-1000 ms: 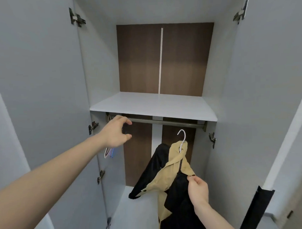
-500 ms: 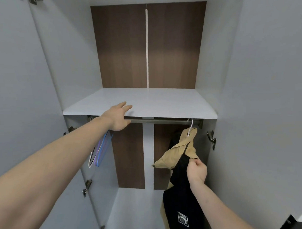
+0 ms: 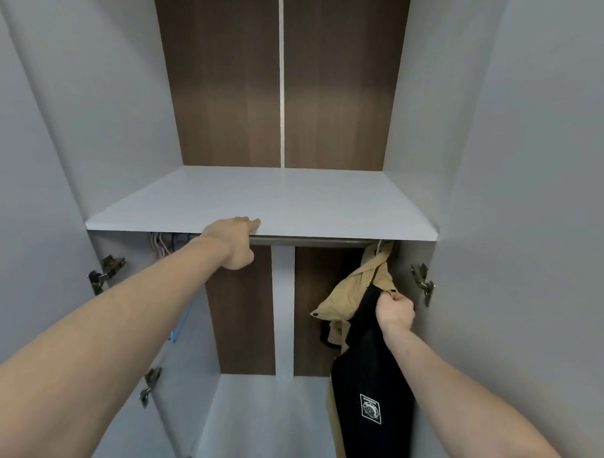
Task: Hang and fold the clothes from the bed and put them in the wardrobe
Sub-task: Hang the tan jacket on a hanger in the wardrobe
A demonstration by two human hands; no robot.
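We are viewing the tan-and-black garment (image 3: 362,315) hanging on a white hanger (image 3: 379,245) from the rail (image 3: 311,241) at the wardrobe's (image 3: 279,198) right end, its black panel with a white printed label draping downward.

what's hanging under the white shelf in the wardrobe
Under the white shelf runs a metal rail. A tan and black garment hangs at its right end, pinched by the right hand. Hanger hooks bunch at the left; the shelf edge covers their tops.

White wardrobe shelf (image 3: 327,200) bears only the left hand's (image 3: 232,243) fingertips at its front edge.
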